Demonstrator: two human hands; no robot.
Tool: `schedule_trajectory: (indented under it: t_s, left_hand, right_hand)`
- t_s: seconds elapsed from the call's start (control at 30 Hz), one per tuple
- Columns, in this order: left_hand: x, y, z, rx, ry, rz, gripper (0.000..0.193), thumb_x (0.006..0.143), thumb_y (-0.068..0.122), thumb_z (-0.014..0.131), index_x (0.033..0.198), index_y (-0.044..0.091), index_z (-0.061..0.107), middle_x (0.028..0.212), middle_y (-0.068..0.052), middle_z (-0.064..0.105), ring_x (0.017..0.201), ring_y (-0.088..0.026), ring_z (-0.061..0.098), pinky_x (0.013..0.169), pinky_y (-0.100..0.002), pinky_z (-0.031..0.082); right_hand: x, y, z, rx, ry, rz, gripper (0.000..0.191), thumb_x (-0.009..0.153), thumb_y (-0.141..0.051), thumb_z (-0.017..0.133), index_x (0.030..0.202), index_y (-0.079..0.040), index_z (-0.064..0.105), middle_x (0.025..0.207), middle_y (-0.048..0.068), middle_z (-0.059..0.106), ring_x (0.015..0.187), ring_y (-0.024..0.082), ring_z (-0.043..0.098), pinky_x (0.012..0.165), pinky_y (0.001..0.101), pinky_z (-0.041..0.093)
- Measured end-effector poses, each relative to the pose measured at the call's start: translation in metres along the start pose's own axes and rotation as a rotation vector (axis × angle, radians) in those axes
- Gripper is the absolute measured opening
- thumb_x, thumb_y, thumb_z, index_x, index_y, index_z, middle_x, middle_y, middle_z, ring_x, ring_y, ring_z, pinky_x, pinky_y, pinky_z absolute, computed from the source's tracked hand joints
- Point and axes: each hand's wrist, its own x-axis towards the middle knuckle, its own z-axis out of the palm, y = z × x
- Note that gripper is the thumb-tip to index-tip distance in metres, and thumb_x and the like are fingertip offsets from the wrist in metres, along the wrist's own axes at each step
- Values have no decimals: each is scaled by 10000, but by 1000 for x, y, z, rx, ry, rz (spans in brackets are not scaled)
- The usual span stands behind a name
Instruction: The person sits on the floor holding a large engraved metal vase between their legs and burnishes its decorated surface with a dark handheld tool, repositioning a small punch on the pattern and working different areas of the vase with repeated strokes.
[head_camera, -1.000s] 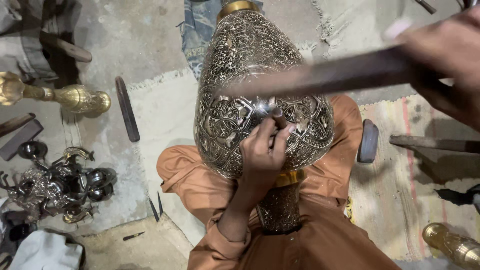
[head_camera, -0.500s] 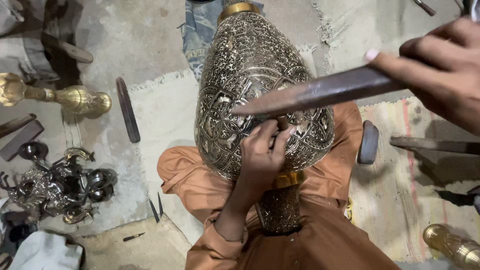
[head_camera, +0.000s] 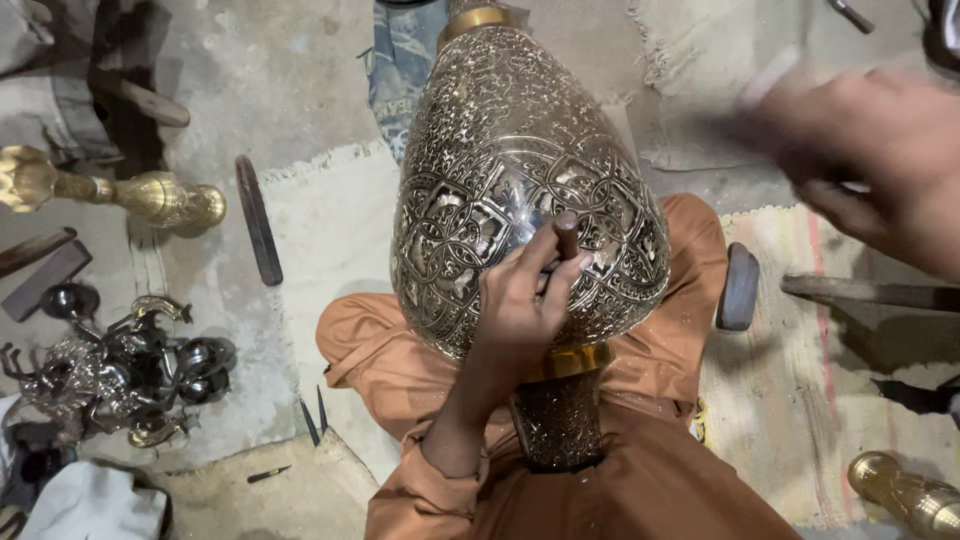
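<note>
Large metal vase (head_camera: 520, 170), densely engraved, silver-toned with brass collars, lies across the lap at frame centre, long axis running from top of frame down to its foot at lower centre. Left hand (head_camera: 520, 305) rests on the vase's lower belly, fingers (head_camera: 560, 285) pinching a short dark chisel (head_camera: 566, 232) that stands with its tip against the engraved skin. Right hand (head_camera: 880, 165), upper right of frame, is motion-blurred and well apart from the chisel head; whether its fingers grip anything I cannot tell, so the left hand is the nearer one.
</note>
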Motion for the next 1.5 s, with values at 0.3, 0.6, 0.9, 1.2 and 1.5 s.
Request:
schedule_trajectory:
  t_s: [0.3,0.6,0.9,1.2,1.5]
  left_hand:
    - [6,10,-7,27,-36,-26,283,1023,125,655,1294,45,635,1039,-183,759,941,-259,792,793,-383,649]
    - [9,8,-8,-9,-124,-78,332,1061,141,595,1374,33,620,1019,-162,762,859,-221,783,774,-362,661]
    - [10,10,-13,-11,-137,-43,301,1041,129,631,1324,27,631,1008,-168,760,859,-203,771,774,-357,635]
    - [11,6,-14,18,-132,37,418,1055,132,632,1465,76,571,1114,-179,762,946,-234,784,861,-374,619]
    - [12,-1,-13,21,-175,-12,408,1061,168,622,1463,115,571,1097,-156,775,883,-220,789,837,-367,630]
  right_hand:
    - [15,-32,-24,-223,121,-209,662,666,-68,847,1297,-120,657,993,117,677,850,319,656,728,448,520]
    - [8,-22,-14,-290,3,-197,610,736,-114,800,1314,-101,606,971,123,707,825,276,683,735,410,577]
    - [-3,-20,-4,-53,86,-14,553,814,-102,736,1335,-108,550,1038,125,695,894,263,696,773,394,565]
    - [-16,-18,-1,-173,108,-76,473,848,-96,766,1264,-3,559,990,137,656,842,233,626,788,378,515]
    - [-14,-14,-2,-213,92,-99,543,809,-73,770,1311,-6,573,999,142,668,858,262,641,802,421,532]
